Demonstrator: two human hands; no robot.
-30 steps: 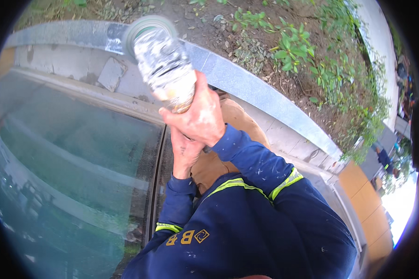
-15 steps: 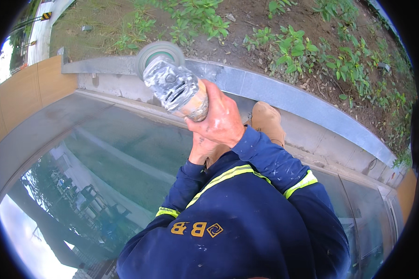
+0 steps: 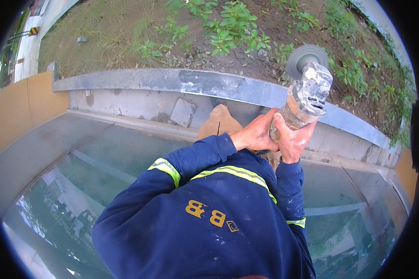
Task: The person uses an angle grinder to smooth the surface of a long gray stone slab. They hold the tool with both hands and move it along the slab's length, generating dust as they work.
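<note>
An angle grinder (image 3: 305, 99), its body smeared with white and grey dust, is held out over the stone ledge to the right of centre. Its round grey-green disc (image 3: 297, 60) is at the far end and appears over the planted soil, apart from the ledge top. My right hand (image 3: 294, 138) is closed around the rear of the grinder, thumb along the side. Beside it, my left hand (image 3: 256, 132) is wrapped about the grinder's back end from the left; some of its fingers are hidden.
The grey stone ledge (image 3: 172, 79) curves across, with a low concrete wall beneath. A loose square slab (image 3: 183, 112) leans against that wall. Beyond lies a soil bed with green plants (image 3: 233, 28). Brown boots (image 3: 219, 122) stand near the wall; reflective dark glass panels (image 3: 121, 162) lie behind.
The grinder has moved from the left part of the ledge to the right, with both hands still on it. My view has shifted, and the loose slab now shows.
</note>
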